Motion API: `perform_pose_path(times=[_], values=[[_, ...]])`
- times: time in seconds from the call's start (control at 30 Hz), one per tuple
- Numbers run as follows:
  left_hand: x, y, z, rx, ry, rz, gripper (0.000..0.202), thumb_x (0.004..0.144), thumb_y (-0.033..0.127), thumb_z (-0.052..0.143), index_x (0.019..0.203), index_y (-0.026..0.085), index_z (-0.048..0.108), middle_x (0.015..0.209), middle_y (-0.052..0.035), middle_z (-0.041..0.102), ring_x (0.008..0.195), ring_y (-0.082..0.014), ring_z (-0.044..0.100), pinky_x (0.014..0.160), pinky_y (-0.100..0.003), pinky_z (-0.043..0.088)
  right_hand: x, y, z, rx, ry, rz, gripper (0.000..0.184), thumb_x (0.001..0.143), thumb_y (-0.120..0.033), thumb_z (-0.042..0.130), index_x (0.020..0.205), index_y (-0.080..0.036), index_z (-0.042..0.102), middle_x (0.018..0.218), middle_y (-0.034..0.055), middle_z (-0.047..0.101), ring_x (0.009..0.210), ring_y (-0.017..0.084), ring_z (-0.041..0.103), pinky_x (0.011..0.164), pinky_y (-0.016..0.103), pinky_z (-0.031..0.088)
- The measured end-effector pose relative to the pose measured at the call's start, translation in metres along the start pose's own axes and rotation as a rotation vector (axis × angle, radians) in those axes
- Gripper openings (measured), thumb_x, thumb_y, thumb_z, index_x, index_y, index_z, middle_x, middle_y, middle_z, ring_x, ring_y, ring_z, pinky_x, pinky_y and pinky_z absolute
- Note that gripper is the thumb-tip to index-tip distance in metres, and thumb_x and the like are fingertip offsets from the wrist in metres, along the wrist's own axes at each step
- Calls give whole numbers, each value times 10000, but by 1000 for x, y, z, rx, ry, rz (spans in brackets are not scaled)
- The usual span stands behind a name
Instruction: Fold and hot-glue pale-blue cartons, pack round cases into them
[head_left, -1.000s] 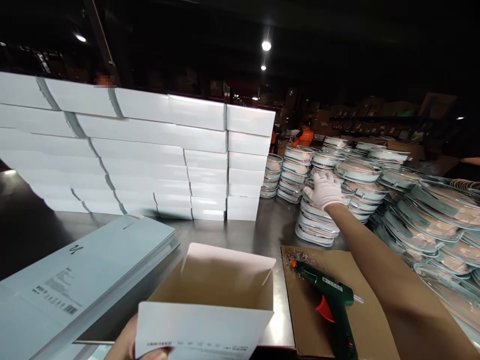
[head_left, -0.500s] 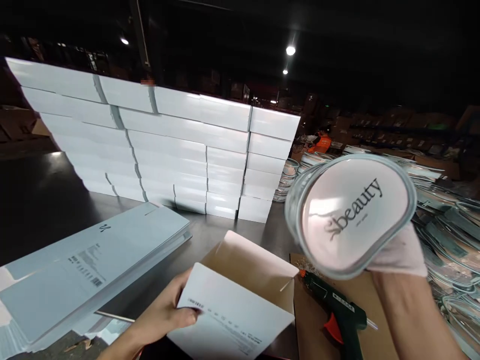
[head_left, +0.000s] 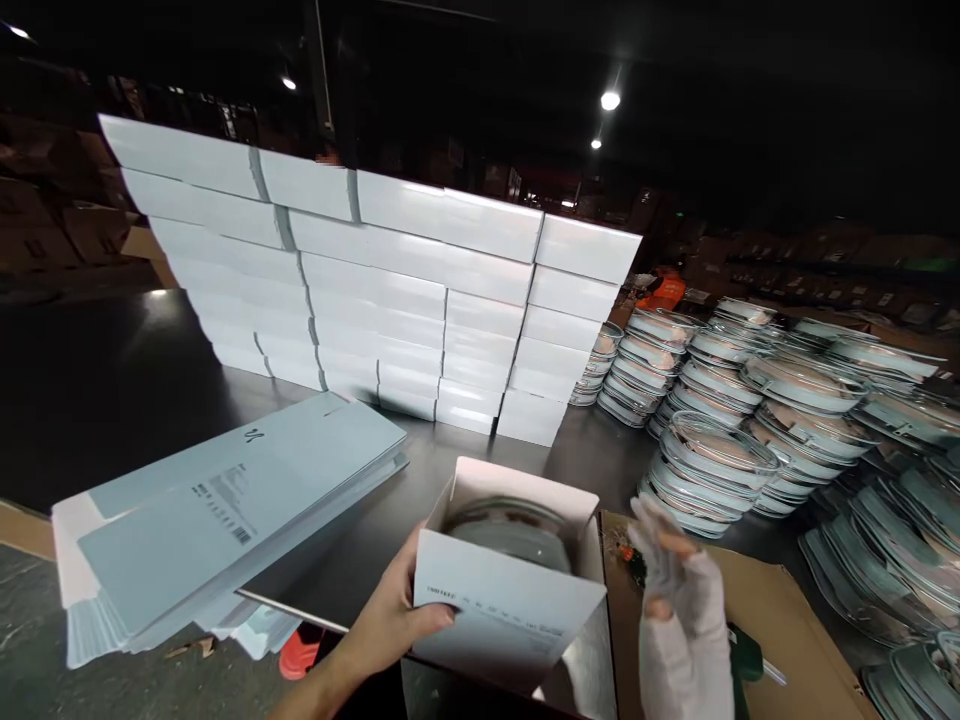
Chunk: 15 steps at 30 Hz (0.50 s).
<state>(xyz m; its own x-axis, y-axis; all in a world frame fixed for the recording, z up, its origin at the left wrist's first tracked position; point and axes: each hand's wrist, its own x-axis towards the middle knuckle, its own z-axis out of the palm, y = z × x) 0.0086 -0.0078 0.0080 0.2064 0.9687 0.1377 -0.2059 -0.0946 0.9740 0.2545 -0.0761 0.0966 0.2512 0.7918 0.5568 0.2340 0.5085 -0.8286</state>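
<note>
My bare left hand (head_left: 390,620) grips the near left side of an open white carton (head_left: 504,610) at the table's front edge. Inside the carton lies a stack of round clear-lidded packs (head_left: 514,530). My right hand (head_left: 679,600), in a white glove, hovers just right of the carton with its fingers spread and nothing in them; it is blurred by motion.
A wall of closed white boxes (head_left: 390,290) stands behind the carton. Flat folded cartons (head_left: 225,510) lie piled at the left. Many stacks of round packs (head_left: 750,420) fill the right. A green glue gun (head_left: 742,660) lies on brown cardboard (head_left: 795,600), partly hidden by my right hand.
My right hand took a stack of packs from the right pile, carried it over and dropped it into the carton, then let go. My left hand shifted on the carton.
</note>
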Motion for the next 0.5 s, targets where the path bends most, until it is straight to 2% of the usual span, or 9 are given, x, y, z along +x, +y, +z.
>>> perform_pose_path(times=[0.07, 0.13, 0.2, 0.27, 0.3, 0.37, 0.43, 0.47, 0.5], values=[[-7, -7, -3, 15, 52, 40, 842, 661, 548, 913, 1376, 232, 601, 1329, -144, 665, 1191, -364, 637, 1000, -436, 539, -17, 9, 11, 9, -63, 26, 477, 992, -614, 501, 1417, -399, 482, 1693, 55, 338, 1568, 350, 292, 1257, 658, 254], [-11, -6, -4, 51, 32, 154, 874, 724, 555, 877, 1465, 249, 527, 1582, -170, 455, 1448, -403, 447, 1159, -486, 419, -26, 19, 21, -11, -152, 47, 611, 957, -714, 447, 1481, -401, 467, 1740, 38, 227, 1588, 379, 214, 1250, 643, 289], [-14, 0, -2, 116, -58, 266, 790, 762, 681, 791, 1385, 229, 615, 1662, -176, 335, 1525, -451, 317, 1194, -522, 372, -31, 27, 31, -39, -186, 37, 632, 951, -739, 429, 1459, -382, 545, 1755, 11, 173, 1577, 415, 230, 1225, 607, 365], [-16, 8, 4, 181, -102, 282, 699, 848, 792, 594, 1212, 208, 719, 1644, -176, 362, 1501, -473, 345, 1184, -539, 378, -33, 31, 39, -80, -147, 51, 596, 986, -685, 429, 1469, -360, 554, 1735, 21, 249, 1535, 425, 337, 1184, 575, 441], [-17, 12, 9, 201, -73, 263, 662, 907, 781, 502, 1152, 211, 731, 1615, -169, 406, 1475, -458, 392, 1177, -531, 383, -34, 31, 44, -94, -115, 92, 581, 1016, -634, 414, 1524, -361, 487, 1721, 29, 290, 1514, 411, 386, 1162, 552, 475], [-18, 20, 20, 181, 68, 257, 490, 1008, 659, 434, 1136, 250, 671, 1555, -137, 478, 1425, -388, 475, 1148, -486, 408, -36, 27, 54, -113, -46, 206, 613, 1073, -510, 356, 1649, -374, 197, 1718, 35, 292, 1513, 354, 404, 1154, 515, 493], [-20, 27, 30, 122, 227, 269, 296, 1034, 547, 492, 1187, 303, 559, 1538, -100, 495, 1416, -321, 497, 1101, -424, 447, -37, 21, 61, -131, -25, 246, 672, 1100, -419, 290, 1656, -370, -83, 1746, 47, 182, 1537, 304, 360, 1188, 509, 450], [-21, 31, 32, 118, 267, 254, 268, 1029, 528, 521, 1190, 315, 538, 1540, -90, 499, 1430, -308, 486, 1092, -407, 453, -37, 18, 60, -130, -44, 234, 702, 1104, -396, 270, 1631, -362, -192, 1755, 54, 123, 1548, 285, 335, 1199, 506, 433], [-22, 35, 32, 140, 268, 216, 273, 1021, 534, 528, 1183, 316, 554, 1541, -85, 508, 1455, -312, 459, 1104, -410, 442, -35, 15, 55, -133, -79, 211, 722, 1105, -383, 270, 1615, -357, -241, 1759, 57, 96, 1554, 268, 322, 1206, 496, 420]])
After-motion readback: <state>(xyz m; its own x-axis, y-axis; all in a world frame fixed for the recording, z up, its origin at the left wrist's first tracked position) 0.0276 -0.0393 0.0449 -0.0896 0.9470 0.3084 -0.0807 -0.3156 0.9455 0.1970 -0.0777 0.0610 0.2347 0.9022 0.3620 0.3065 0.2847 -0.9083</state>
